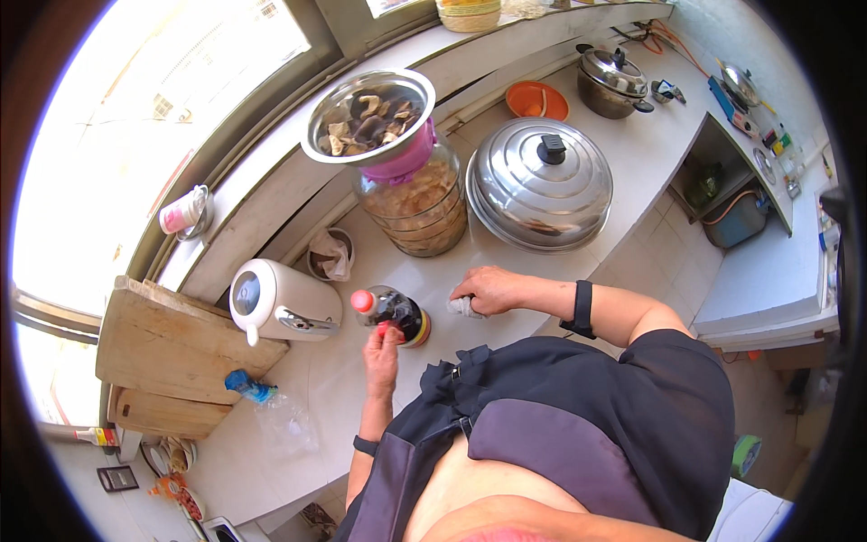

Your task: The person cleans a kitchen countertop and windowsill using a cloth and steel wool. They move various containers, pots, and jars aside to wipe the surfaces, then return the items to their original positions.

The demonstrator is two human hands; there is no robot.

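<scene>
My left hand (381, 359) has its fingers closed on the red handle of a plastic bottle of dark liquid (391, 316), which has a red cap and stands on the white counter (433, 369). To the right, my right hand (491, 291) grips a crumpled greyish cloth (464, 307) against the counter top. Behind the bottle stands a large glass jar (416, 203) with a pink lid; a steel bowl (420, 146) of dried mushroom-like pieces sits on top. A big steel pot with a domed lid (542, 190) is beyond my right hand.
A white electric kettle (291, 301) and a small bowl with crumpled tissue (330, 254) are left of the jar. Wooden cutting boards (169, 345) lean by the window, near a clear plastic bag (288, 423). An orange bowl (552, 101) and a lidded pot (609, 85) stand farther back.
</scene>
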